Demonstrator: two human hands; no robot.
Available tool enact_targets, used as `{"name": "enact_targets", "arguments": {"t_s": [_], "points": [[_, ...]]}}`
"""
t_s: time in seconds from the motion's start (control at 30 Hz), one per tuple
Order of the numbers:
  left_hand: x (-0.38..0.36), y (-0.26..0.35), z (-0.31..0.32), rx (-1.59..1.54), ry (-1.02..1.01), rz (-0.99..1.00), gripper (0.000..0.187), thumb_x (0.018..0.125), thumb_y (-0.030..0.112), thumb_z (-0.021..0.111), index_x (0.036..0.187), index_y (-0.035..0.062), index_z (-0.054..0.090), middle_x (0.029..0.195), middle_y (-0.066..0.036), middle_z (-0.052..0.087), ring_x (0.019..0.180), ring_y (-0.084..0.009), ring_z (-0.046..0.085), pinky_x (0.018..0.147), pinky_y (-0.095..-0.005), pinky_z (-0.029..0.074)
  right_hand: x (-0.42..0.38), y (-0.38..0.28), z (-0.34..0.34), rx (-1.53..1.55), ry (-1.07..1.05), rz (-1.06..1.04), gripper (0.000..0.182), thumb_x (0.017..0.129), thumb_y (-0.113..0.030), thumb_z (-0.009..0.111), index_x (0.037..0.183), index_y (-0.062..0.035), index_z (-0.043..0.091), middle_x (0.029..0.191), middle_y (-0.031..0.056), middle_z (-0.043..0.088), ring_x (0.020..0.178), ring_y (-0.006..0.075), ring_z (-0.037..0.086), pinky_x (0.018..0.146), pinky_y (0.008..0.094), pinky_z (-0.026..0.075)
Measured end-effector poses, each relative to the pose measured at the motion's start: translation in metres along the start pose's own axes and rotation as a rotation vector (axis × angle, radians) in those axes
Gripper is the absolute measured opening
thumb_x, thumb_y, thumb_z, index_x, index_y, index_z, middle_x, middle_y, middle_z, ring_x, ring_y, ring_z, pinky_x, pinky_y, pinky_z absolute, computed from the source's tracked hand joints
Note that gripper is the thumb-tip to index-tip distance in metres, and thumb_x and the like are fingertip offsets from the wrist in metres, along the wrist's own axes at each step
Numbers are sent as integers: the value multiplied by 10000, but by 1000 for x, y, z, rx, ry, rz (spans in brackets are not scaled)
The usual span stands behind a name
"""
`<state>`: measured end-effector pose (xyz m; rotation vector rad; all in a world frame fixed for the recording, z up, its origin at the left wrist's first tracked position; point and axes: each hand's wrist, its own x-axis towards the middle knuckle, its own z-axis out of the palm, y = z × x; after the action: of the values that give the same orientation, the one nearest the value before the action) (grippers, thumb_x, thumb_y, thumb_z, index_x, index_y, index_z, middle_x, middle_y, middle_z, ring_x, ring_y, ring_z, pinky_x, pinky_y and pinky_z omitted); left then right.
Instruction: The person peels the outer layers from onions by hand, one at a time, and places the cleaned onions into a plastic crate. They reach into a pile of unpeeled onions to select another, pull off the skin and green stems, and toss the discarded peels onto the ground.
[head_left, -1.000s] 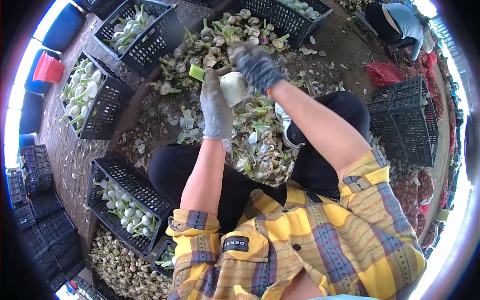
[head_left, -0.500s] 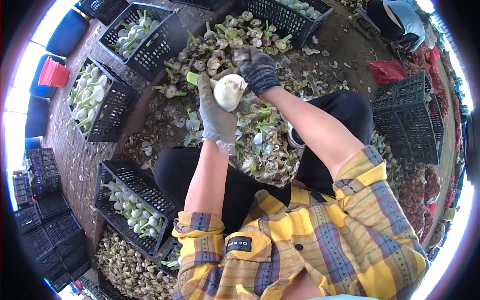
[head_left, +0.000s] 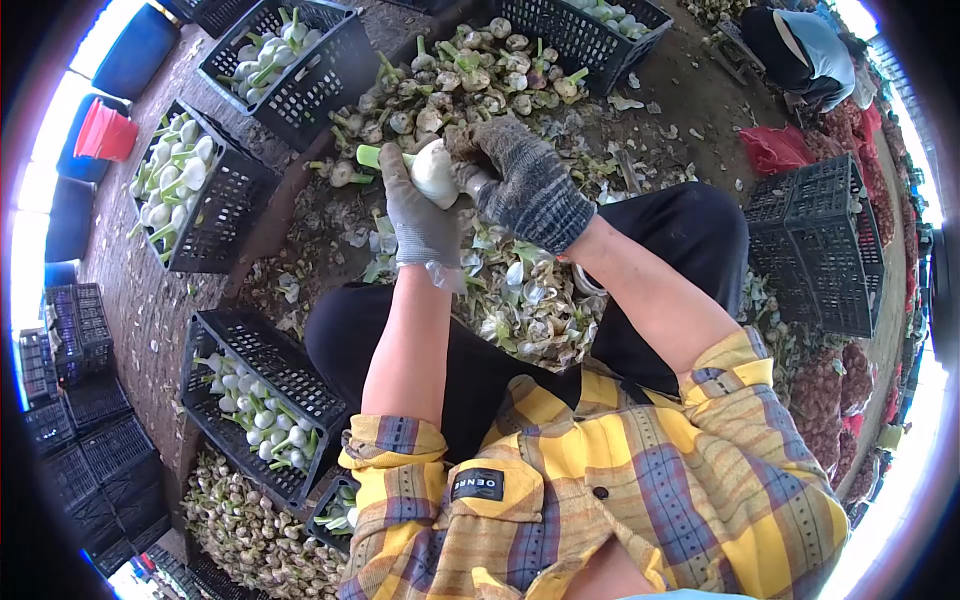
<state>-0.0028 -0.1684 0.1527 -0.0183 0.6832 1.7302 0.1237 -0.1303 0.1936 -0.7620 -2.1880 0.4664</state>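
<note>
A white bulb with a green stem [head_left: 434, 174] is gripped in my left hand [head_left: 422, 215], which wears a light grey glove. The stem points left, past the thumb. My right hand [head_left: 528, 182], in a dark striped glove with soiled fingers, is closed at the bulb's right side; whether its fingertips pinch anything is hidden. Just beyond both hands is a pile of unpeeled bulbs [head_left: 480, 75]. Loose peelings [head_left: 535, 310] cover the ground between my legs.
Black crates of white bulbs stand left [head_left: 215, 200], upper left [head_left: 310, 85], lower left [head_left: 265, 400] and at the top [head_left: 590, 45]. Stacked crates [head_left: 815, 245] are at right, near net sacks [head_left: 820, 400]. Another person [head_left: 800, 55] is upper right. A red bucket [head_left: 106, 130] is far left.
My right hand has come down and nearer, from above the pile to the bulb's right side. The bulb and my left hand have shifted slightly left and up.
</note>
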Motion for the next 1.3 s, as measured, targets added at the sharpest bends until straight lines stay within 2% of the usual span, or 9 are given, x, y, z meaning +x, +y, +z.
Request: {"name": "enact_targets", "arguments": {"t_s": [0.17,0.27,0.4,0.53,0.63,0.93,1.07,1.17,1.3], "points": [[-1,-1,4,62,46,38,494,863,549,406,964,102,591,824,-29,617,695,-174,587,549,-329,498,9,-19,-17,219,-224,103,168,754,-52,595,921,-36,598,793,146,588,753,309,575,694,386,468],[1,3,7,-72,117,18,457,850,514,456,977,88,561,855,-36,605,803,-203,596,640,-401,519,-20,-21,-13,308,-504,67,133,759,-43,587,890,-43,604,785,137,590,753,292,579,706,375,470],[-7,9,4,29,146,-77,447,835,542,459,998,141,568,908,3,616,844,-179,594,598,-309,458,-18,-7,-28,65,-633,129,130,740,-141,611,837,-56,594,838,153,607,780,323,579,677,405,456],[-12,4,20,91,213,-7,436,841,550,449,949,147,575,824,5,611,717,-148,577,499,-318,419,0,-11,-37,29,-264,156,282,706,-156,630,966,-56,582,956,172,578,891,320,559,732,402,451],[-12,1,14,216,74,51,436,848,549,443,943,143,572,789,6,612,694,-149,585,447,-307,414,11,-7,-27,-201,2,-268,306,697,-149,633,981,-51,575,933,168,575,874,323,562,748,408,460],[-8,11,9,74,134,18,438,835,560,443,965,160,564,841,4,621,714,-153,599,460,-267,405,-9,-19,-26,-23,-687,-117,261,716,-136,582,973,-96,595,875,158,597,777,342,586,682,426,476],[-12,13,7,104,195,-29,471,811,587,452,1016,174,545,977,-12,608,838,-174,580,628,-358,429,-3,-18,-41,-27,-529,11,263,705,-73,631,962,-79,578,823,117,555,670,283,543,649,344,469],[-9,10,11,61,186,-24,456,829,559,447,1032,162,543,973,-17,608,879,-193,568,720,-417,428,5,-17,-37,-114,-170,-71,315,739,-218,624,1020,-78,591,1018,168,580,896,341,567,771,421,465],[-16,11,18,49,147,-45,467,842,532,443,1001,112,571,939,-36,615,876,-223,586,744,-406,488,18,-12,-16,-41,-58,-258,281,709,-84,640,982,-51,579,801,127,570,693,300,566,647,360,482]]}}
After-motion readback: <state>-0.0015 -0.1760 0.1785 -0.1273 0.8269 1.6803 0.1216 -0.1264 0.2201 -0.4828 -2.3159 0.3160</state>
